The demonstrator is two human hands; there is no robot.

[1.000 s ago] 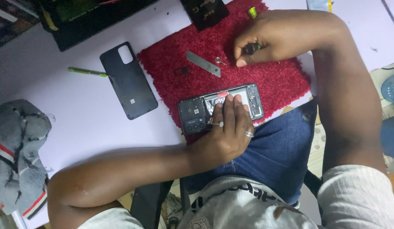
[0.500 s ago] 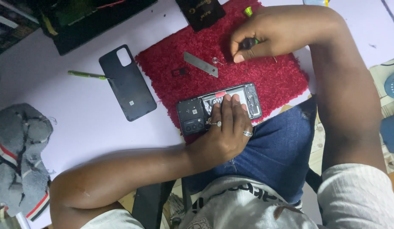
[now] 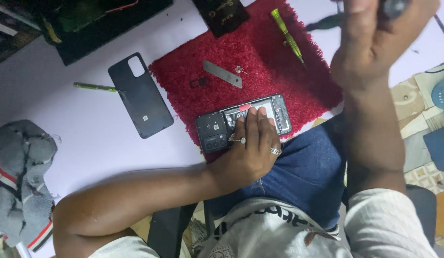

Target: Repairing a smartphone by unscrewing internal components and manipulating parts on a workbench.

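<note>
My left hand (image 3: 248, 143) rests fingers-down on an opened black phone (image 3: 215, 130) whose insides show; the phone lies at the near edge of a red fuzzy mat (image 3: 279, 81). My right hand (image 3: 370, 52) is lifted close to the camera at the upper right, blurred and cut off by the frame's top. Its fingers are closed around a small dark object (image 3: 395, 6). A green screwdriver (image 3: 288, 36) lies loose on the mat's far side. The phone's black back cover (image 3: 140, 95) sits on the white table left of the mat.
A grey metal strip (image 3: 223, 74), a small pin (image 3: 239, 70) and a tiny dark tray (image 3: 198, 82) lie on the mat. A thin green tool (image 3: 95, 87) touches the cover. A grey cloth (image 3: 19, 181) is at left, a dark box (image 3: 222, 14) at top.
My right hand has risen from the mat's far right corner toward the camera, leaving the green screwdriver lying on the mat. The left hand stays on the phone.
</note>
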